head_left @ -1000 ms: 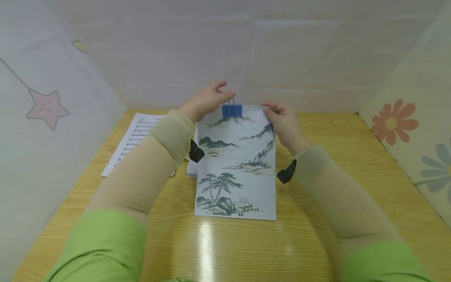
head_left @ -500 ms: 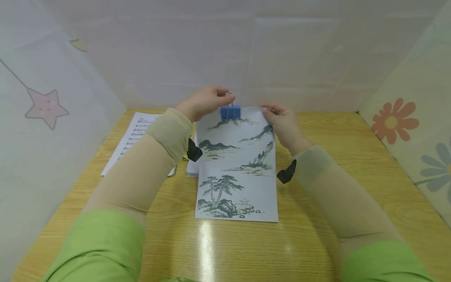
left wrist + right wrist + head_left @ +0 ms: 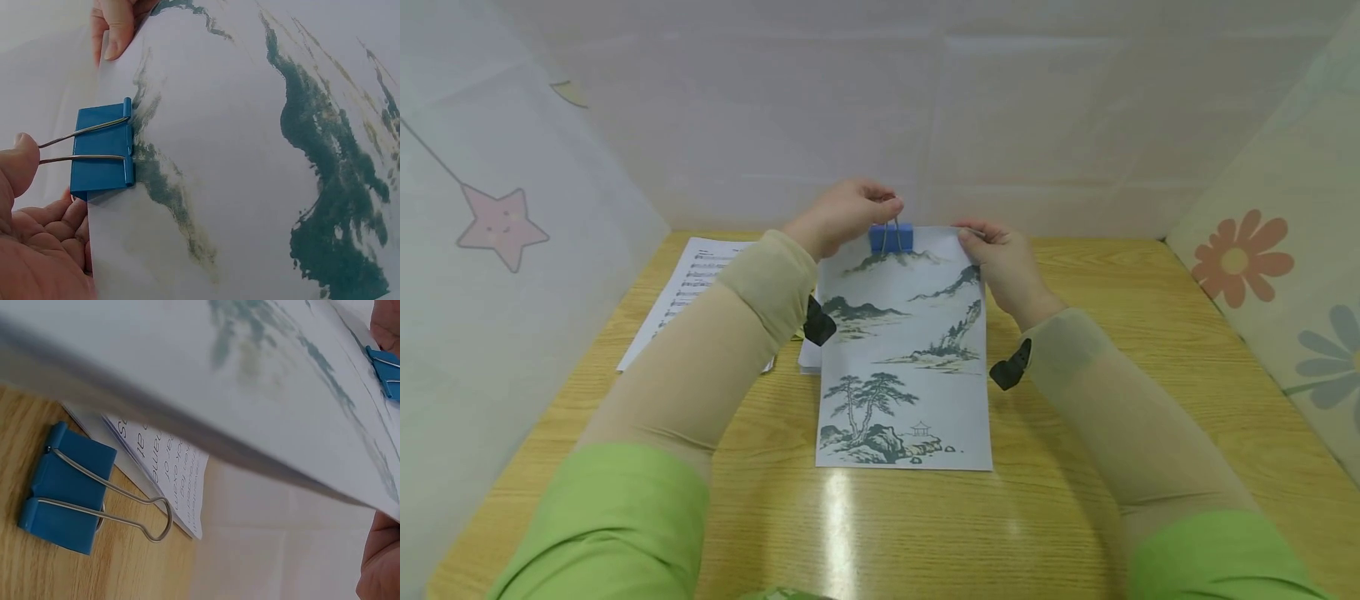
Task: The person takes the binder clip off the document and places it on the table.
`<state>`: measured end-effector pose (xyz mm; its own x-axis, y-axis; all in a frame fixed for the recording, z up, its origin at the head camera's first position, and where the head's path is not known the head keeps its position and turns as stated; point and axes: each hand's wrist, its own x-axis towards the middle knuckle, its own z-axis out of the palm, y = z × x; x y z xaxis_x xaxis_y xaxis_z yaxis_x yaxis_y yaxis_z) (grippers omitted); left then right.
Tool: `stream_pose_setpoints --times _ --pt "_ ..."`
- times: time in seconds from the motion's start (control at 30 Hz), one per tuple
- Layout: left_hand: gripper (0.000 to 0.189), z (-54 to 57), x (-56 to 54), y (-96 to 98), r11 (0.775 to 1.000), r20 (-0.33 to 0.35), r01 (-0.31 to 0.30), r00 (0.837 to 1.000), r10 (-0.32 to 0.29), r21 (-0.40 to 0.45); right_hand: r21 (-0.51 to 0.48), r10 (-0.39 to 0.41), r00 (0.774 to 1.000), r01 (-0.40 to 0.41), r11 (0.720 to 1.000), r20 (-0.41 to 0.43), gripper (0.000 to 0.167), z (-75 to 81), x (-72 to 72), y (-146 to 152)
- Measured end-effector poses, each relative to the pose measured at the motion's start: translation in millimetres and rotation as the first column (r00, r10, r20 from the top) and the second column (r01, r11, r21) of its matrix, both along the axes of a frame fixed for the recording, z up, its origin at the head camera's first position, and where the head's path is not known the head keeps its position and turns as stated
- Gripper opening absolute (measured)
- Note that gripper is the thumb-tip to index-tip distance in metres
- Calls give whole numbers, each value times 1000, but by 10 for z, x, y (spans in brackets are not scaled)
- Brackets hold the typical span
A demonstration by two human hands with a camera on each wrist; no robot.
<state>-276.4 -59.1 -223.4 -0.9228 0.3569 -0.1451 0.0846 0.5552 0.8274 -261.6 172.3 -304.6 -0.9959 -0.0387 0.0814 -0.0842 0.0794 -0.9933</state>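
Paper printed with a mountain-and-pine landscape hangs tilted over the table, picture side towards me. A blue binder clip bites its top edge, left of the middle. With thumb and fingers my left hand pinches the clip's wire handles; the left wrist view has the thumb at the handle ends and curled fingers behind the sheet. My right hand pinches the top right corner, thumb in front. In the right wrist view, a second blue binder clip lies on the table below the paper's edge.
Sheet music lies on the wooden table at the back left. Behind the landscape paper, more white sheets partly show; the right wrist view catches a page with printed text. Cloth walls enclose the back and sides.
My left forefinger, raised apart from the thumb a second ago, has come down to the clip's handles. The paper's lower edge has shifted very slightly; my right hand keeps its place.
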Motion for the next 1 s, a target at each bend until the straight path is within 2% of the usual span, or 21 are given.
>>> stream_pose_setpoints --times 0.2,0.47,0.77,1.0 --pt "52 -22 14 36 1000 -62 -6 998 6 -6 13 -5 1000 5 1000 24 29 0 -2 -8" --pt "52 -21 41 66 999 -89 -29 996 32 38 -5 -4 1000 4 1000 30 30 -11 -17 -24" --pt "53 8 27 80 998 -114 -41 992 45 39 -10 3 999 -2 1000 34 30 -19 -22 -26" --pt "53 41 40 96 997 -158 -74 984 79 34 -7 8 1000 -8 1000 30 31 -34 -17 -28"
